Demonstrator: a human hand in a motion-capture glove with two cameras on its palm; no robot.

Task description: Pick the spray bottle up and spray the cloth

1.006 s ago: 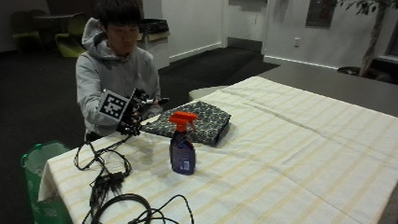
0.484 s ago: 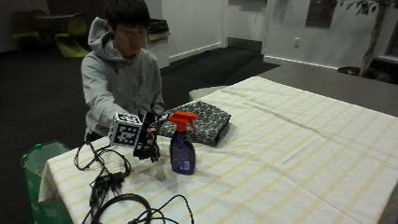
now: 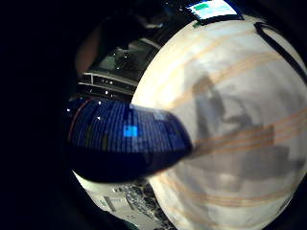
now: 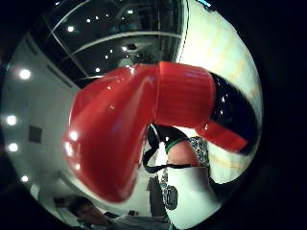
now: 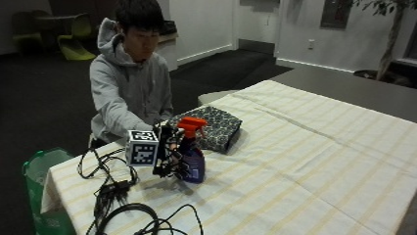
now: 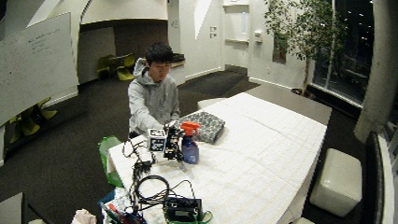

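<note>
Standing upright on the striped tablecloth (image 5: 306, 161), the spray bottle (image 5: 193, 161) sits near the table's front corner, its red trigger head (image 5: 192, 125) at the top and the patterned cloth (image 5: 210, 128) folded just behind it. The gloved right hand (image 5: 171, 155) is at the bottle's side, level with its body; both palm views are largely filled by the bottle, the blue body (image 3: 124, 143) in one and the red head (image 4: 120, 143) in the other, so the palm is judged very close. Whether the fingers are spread, closed or wrapped round the bottle cannot be told. Risks from here, as judgement: a sideways nudge could tip the tall, narrow bottle; a grasp taken too low could leave the trigger out of reach; the cables (image 5: 124, 196) beside the hand could snag on lifting.
</note>
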